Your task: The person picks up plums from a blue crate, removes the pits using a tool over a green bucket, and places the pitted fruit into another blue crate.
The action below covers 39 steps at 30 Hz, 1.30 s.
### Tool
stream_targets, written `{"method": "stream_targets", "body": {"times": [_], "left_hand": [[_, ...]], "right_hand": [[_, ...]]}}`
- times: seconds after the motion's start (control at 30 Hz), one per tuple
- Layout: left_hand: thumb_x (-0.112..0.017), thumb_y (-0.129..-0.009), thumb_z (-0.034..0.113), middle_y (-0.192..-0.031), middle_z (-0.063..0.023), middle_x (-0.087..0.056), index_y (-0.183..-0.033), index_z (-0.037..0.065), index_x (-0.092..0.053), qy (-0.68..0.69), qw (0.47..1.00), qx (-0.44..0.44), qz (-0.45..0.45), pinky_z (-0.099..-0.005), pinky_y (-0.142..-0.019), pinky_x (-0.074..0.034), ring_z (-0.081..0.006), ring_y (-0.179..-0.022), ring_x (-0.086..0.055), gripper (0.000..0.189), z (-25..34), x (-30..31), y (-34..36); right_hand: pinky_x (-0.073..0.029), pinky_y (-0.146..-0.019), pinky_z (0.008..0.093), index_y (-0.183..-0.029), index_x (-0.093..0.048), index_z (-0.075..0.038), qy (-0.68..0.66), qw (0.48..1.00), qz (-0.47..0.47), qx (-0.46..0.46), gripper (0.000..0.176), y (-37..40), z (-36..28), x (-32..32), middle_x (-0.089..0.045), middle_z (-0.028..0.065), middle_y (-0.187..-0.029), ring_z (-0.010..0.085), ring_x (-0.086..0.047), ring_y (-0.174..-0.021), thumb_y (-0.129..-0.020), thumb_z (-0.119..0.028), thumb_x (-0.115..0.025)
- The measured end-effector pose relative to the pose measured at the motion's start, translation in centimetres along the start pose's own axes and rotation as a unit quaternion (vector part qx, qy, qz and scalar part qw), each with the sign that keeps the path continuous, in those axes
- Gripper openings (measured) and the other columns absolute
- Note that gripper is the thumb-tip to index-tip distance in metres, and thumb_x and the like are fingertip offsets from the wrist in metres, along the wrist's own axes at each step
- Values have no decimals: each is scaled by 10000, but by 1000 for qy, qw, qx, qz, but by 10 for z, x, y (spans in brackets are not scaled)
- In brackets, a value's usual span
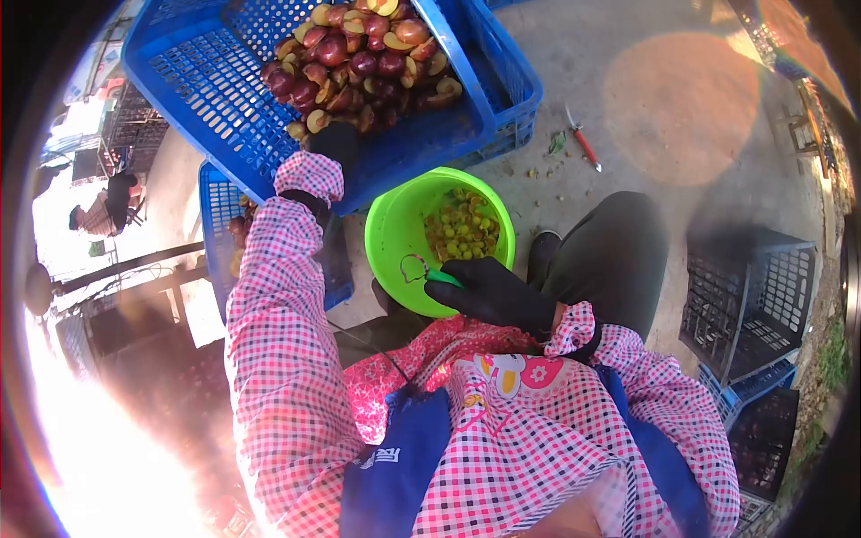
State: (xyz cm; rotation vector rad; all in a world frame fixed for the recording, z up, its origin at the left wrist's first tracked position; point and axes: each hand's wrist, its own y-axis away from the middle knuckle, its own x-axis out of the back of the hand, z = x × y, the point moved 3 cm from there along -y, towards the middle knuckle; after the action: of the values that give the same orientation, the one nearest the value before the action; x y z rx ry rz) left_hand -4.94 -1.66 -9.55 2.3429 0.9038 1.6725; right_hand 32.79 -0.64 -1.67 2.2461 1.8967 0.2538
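My left hand (334, 148), in a black glove, reaches into the tilted blue crate (224, 117), at the near edge of the heap of dark red plums (368, 67), many of them cut with yellow flesh showing. Its fingers are hidden in the dark glove and shadow. My right hand (489, 291), also black-gloved, is closed around the green handle of a looped tool (441, 276). The wire loop points left over a bright green bucket (390, 224). Small yellow-green pieces (462, 226) lie inside the bucket.
A red-handled knife (583, 143) lies on the concrete floor right of the crates. Another blue crate (215, 193) stands at left under the tilted one. Black crates (749, 305) are stacked at the right. A seated person (108, 206) is at the far left.
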Motion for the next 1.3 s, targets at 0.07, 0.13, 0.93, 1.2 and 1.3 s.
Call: {"method": "stream_targets", "body": {"times": [0.07, 0.13, 0.93, 1.2, 1.3], "left_hand": [[-591, -865, 239, -1164, -193, -580, -1086, 73, -647, -33, 999, -29, -9, -442, -817, -468, -317, -1076, -583, 281, 0, -21, -11], [-592, -865, 235, -1157, -196, -580, -1086, 72, -646, -52, 997, -49, -4, -443, -810, -469, -318, -1069, -584, 280, 4, -5, 5], [-364, -1013, 519, -1150, -131, -614, -1316, 14, -473, 902, 421, -21, 92, -353, -870, -529, -232, -1031, -624, 599, 154, 64, 206], [-376, -1030, 470, -1137, -83, -620, -1237, 30, -545, 937, 345, 21, 43, -317, -871, -513, -167, -1012, -621, 515, 168, 71, 207], [-371, -1031, 471, -1109, -79, -627, -1211, 24, -557, 909, 406, 37, 82, -316, -861, -516, -168, -993, -621, 517, 169, 72, 209]], "right_hand": [[-477, -694, 405, -956, -637, -18, 2, 999, 28, 18, 414, 1, 3, -2, -647, 193, -813, 327, -637, -739, -953, -424, -556], [-481, -669, 381, -988, -636, -2, 5, 998, 50, 37, 401, 4, 0, -3, -644, 172, -773, 281, -635, -694, -951, -396, -573], [-493, -590, 473, -889, -622, -1, 122, 958, 229, 118, 384, 6, 0, -1, -627, 222, -696, 405, -632, -649, -923, -382, -592], [-487, -592, 484, -912, -627, 11, 127, 970, 179, 102, 413, 3, -1, 1, -631, 230, -709, 409, -635, -662, -926, -400, -582], [-469, -605, 429, -960, -613, 22, 118, 980, 145, 69, 344, 2, 2, 1, -633, 191, -703, 344, -634, -643, -948, -321, -589]]}}
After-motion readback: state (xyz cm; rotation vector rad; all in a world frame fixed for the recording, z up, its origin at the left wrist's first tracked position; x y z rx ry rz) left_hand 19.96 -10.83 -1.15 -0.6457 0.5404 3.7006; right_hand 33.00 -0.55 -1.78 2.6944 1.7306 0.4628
